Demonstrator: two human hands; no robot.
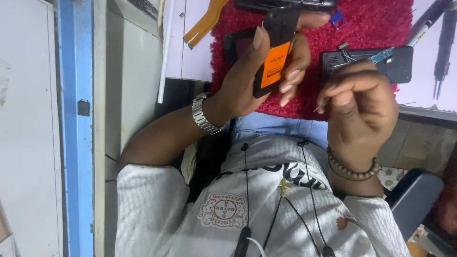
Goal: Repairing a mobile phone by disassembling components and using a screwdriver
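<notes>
My left hand (247,76), with a metal watch on its wrist, grips a flat black block with an orange label (276,52) and holds it upright above a red fluffy mat (376,24). My right hand (362,104), with a bead bracelet on its wrist, pinches a thin metal pin (320,107) whose tip points toward the block. An opened black phone (402,66) lies on the mat just beyond my right hand, with small parts on top of it. Another dark phone body (235,43) lies partly hidden behind my left hand.
An orange flat strip (204,24) lies on the white surface left of the mat. Dark hand tools (442,43) lie at the top right, and a small blue piece (338,19) sits on the mat. A blue and white panel (76,128) stands at the left. A black chair arm (414,200) is at the lower right.
</notes>
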